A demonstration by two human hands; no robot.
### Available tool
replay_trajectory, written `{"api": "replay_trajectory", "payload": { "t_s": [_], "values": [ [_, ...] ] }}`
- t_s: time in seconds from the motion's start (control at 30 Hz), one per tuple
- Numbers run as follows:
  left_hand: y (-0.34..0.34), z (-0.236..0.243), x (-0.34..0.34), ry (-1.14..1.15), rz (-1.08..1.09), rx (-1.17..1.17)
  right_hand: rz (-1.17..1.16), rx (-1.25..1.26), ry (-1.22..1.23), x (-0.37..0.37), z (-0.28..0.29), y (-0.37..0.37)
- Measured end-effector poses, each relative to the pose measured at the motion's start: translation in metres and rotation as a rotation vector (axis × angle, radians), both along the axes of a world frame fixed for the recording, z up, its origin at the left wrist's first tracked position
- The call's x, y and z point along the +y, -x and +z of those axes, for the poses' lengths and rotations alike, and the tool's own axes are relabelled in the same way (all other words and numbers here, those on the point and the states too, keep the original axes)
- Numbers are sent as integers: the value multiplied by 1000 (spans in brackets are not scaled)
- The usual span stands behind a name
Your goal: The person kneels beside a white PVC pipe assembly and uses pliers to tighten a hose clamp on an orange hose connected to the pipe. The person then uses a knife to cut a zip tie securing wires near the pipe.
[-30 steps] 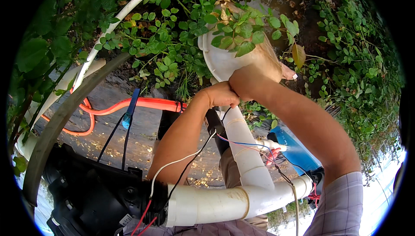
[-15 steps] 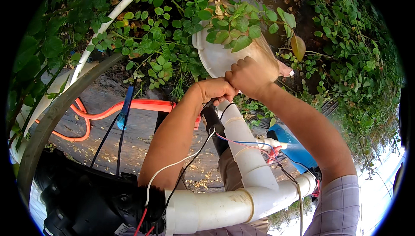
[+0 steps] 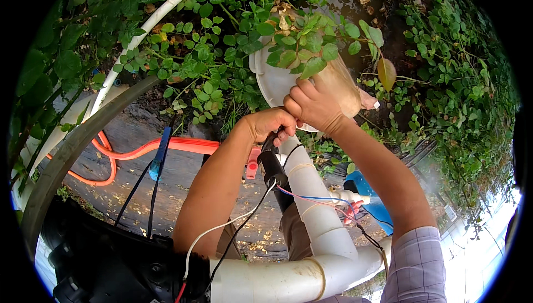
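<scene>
My left hand is curled just above a black cylinder with wires at its lower end, beside the upper end of a white plastic pipe. My right hand is closed and touches the left fingertips. It lies over the near edge of a large translucent plastic piece with a white rim. Whatever the fingers of both hands pinch is hidden between them. A thin black cable loops from there over the pipe.
Leafy branches hang over the plastic piece. At left are a flat orange hose, a blue-handled tool and a black machine joined to the pipe. A white nozzle gives off mist near a blue object.
My right hand has shifted slightly left and down, its fingers now bent more toward the left hand. The left hand stays at the same spot. A red valve handle shows more beside my left forearm.
</scene>
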State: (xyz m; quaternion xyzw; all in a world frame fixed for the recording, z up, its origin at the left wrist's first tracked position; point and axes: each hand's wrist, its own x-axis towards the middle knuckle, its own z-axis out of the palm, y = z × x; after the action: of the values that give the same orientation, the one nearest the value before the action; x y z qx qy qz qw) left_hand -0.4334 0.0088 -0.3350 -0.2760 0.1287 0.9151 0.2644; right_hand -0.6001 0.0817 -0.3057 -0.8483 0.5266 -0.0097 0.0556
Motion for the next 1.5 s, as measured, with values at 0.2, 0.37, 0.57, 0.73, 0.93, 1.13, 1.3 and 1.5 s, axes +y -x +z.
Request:
{"api": "replay_trajectory", "payload": {
  "t_s": [0.2,0.37,0.57,0.73,0.93,1.13,1.3,1.5],
  "values": [
    [-3,4,-4,-88,-98,34,15,-36,-178,-4,17,-3],
    [-15,39,-13,674,-231,168,-14,-89,-455,6,22,5],
    [-64,109,18,1385,-501,48,-29,-49,-790,-2,38,4],
    [-100,117,43,1651,-292,-123,-27,33,-1207,-26,50,2],
    [-95,125,47,1592,-326,-180,-114,-58,-1742,-30,53,2],
    [-88,122,53,1632,-249,-218,-174,-54,-1409,0,59,-4],
    [-87,123,54,1602,-281,-279,-237,191,-1029,18,73,-23],
    [-89,121,53,1642,-251,-259,-194,263,-622,37,72,-26]
  ]
}}
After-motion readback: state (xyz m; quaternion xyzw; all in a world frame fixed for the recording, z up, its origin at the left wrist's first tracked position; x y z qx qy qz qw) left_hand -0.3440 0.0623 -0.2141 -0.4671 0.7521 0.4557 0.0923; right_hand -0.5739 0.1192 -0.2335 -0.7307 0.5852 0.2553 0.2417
